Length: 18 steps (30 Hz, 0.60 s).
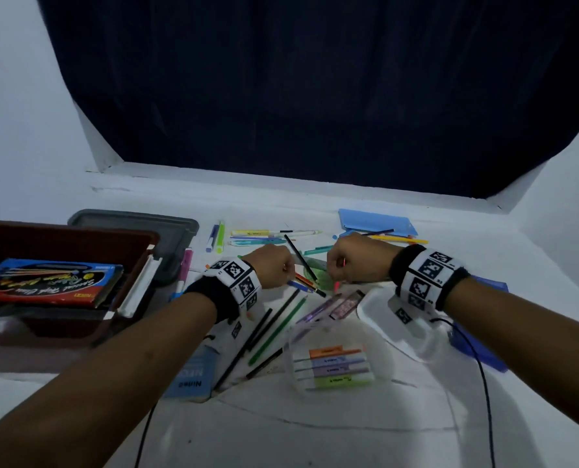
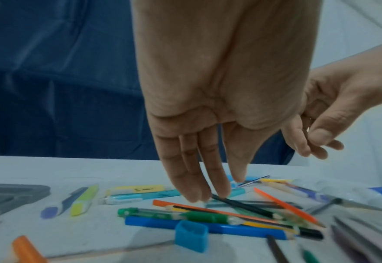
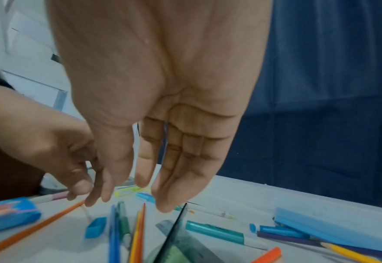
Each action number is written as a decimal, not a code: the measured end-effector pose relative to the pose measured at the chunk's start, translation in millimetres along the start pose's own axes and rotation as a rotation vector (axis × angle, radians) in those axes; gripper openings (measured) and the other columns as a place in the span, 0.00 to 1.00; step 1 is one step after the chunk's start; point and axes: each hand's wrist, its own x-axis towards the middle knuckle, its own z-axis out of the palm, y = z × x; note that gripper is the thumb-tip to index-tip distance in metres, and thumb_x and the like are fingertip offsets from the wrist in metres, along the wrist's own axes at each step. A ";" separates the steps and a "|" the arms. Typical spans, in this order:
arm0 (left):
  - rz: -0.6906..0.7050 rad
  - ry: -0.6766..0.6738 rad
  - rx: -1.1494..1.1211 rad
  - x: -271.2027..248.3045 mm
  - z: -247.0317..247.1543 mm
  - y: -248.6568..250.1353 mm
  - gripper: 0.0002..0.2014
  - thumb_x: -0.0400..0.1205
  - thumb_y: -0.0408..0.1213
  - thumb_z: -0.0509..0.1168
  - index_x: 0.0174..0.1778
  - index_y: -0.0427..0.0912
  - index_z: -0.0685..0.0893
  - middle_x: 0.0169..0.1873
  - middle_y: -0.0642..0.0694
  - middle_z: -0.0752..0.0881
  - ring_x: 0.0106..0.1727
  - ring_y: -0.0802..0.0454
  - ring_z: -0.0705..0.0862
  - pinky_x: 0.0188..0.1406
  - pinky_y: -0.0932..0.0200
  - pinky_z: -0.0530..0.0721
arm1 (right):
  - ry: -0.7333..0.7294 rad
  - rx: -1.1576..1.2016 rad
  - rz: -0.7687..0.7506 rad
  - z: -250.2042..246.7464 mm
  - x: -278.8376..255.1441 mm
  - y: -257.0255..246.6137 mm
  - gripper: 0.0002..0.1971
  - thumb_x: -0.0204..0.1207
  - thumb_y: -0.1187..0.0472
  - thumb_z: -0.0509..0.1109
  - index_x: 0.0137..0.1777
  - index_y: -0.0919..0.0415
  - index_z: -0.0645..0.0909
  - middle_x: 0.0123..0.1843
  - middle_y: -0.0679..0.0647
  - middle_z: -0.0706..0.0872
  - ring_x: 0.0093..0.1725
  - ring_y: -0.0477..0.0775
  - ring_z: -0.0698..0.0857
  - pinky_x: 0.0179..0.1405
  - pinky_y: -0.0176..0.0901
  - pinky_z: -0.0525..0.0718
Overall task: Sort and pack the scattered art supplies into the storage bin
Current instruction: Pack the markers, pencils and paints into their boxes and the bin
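Two hands hover over scattered pens and pencils on the white table (image 1: 315, 434). Nearest lies a clear pack of highlighters (image 1: 335, 368). Beyond it, the left hand (image 1: 270, 266) hangs with straight, relaxed fingers, fingertips (image 2: 194, 194) just above a black pencil (image 2: 241, 205); the right hand (image 1: 360, 256) is likewise loose and empty. A blue cap (image 2: 191, 235) sits beside a blue pen (image 2: 208, 226). At the left stands the dark red storage bin (image 1: 126, 238), holding a pencil box (image 1: 50, 282).

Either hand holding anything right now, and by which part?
Nothing held. Left hand and right hand hang with straight fingers over the pencil pile.
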 end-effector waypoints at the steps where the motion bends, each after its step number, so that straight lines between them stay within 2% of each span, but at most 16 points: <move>1: -0.018 0.028 0.020 5.4 -0.9 -7.7 0.11 0.82 0.29 0.63 0.52 0.40 0.90 0.46 0.46 0.88 0.48 0.48 0.86 0.51 0.53 0.86 | 0.009 0.002 0.008 -2.3 11.1 6.9 0.08 0.77 0.61 0.68 0.37 0.54 0.86 0.41 0.50 0.90 0.42 0.52 0.88 0.47 0.53 0.88; 2: -0.042 0.034 0.035 10.8 -1.2 -15.4 0.12 0.80 0.28 0.64 0.54 0.40 0.90 0.53 0.45 0.87 0.54 0.47 0.85 0.54 0.53 0.84 | 0.018 -0.001 0.011 -3.6 22.4 13.8 0.08 0.77 0.61 0.67 0.40 0.57 0.87 0.43 0.51 0.90 0.43 0.53 0.88 0.49 0.54 0.88; 4: -0.093 0.012 0.060 21.4 1.1 -30.5 0.13 0.78 0.28 0.68 0.55 0.42 0.89 0.59 0.44 0.86 0.57 0.46 0.84 0.56 0.53 0.84 | 0.030 -0.012 0.017 -3.2 44.8 26.3 0.08 0.79 0.60 0.67 0.47 0.59 0.87 0.48 0.53 0.90 0.48 0.54 0.87 0.53 0.55 0.87; 6: -0.132 0.000 0.073 28.6 5.3 -41.6 0.13 0.76 0.30 0.72 0.55 0.44 0.89 0.58 0.44 0.86 0.56 0.46 0.85 0.54 0.54 0.84 | 0.035 -0.037 0.026 0.6 64.7 36.1 0.09 0.80 0.60 0.67 0.55 0.60 0.86 0.57 0.55 0.88 0.54 0.55 0.85 0.55 0.48 0.83; 8: -0.160 0.000 0.082 34.2 9.7 -48.9 0.13 0.74 0.31 0.73 0.54 0.44 0.89 0.57 0.44 0.87 0.55 0.46 0.85 0.54 0.54 0.85 | 0.026 -0.055 0.049 6.2 82.9 44.4 0.14 0.82 0.62 0.66 0.65 0.60 0.83 0.67 0.57 0.83 0.62 0.57 0.82 0.56 0.41 0.76; 11: -0.193 0.001 0.088 40.3 16.1 -57.5 0.11 0.73 0.34 0.75 0.51 0.45 0.89 0.54 0.45 0.88 0.54 0.45 0.86 0.54 0.53 0.85 | -0.009 -0.065 0.097 15.6 107.1 55.3 0.21 0.82 0.67 0.63 0.74 0.59 0.76 0.74 0.58 0.78 0.71 0.59 0.76 0.64 0.44 0.74; 13: -0.200 0.001 0.071 43.2 17.1 -62.1 0.11 0.72 0.36 0.77 0.50 0.46 0.89 0.54 0.45 0.87 0.54 0.45 0.85 0.54 0.53 0.85 | -0.050 -0.067 0.107 22.3 120.4 61.8 0.23 0.79 0.71 0.63 0.74 0.58 0.77 0.73 0.59 0.79 0.70 0.60 0.78 0.66 0.46 0.76; 16: -0.185 -0.016 0.044 46.3 15.0 -67.2 0.13 0.72 0.34 0.77 0.52 0.44 0.90 0.53 0.46 0.88 0.54 0.47 0.85 0.56 0.54 0.84 | -0.048 -0.069 0.090 29.4 132.6 68.3 0.20 0.76 0.72 0.64 0.66 0.59 0.82 0.66 0.59 0.84 0.62 0.60 0.83 0.58 0.46 0.81; 18: -0.181 0.009 0.015 48.8 11.6 -70.6 0.11 0.72 0.30 0.74 0.49 0.44 0.92 0.51 0.47 0.90 0.53 0.48 0.86 0.55 0.54 0.85 | -0.019 -0.037 0.087 30.8 139.0 71.3 0.17 0.74 0.72 0.66 0.61 0.59 0.85 0.62 0.59 0.85 0.58 0.58 0.84 0.53 0.44 0.82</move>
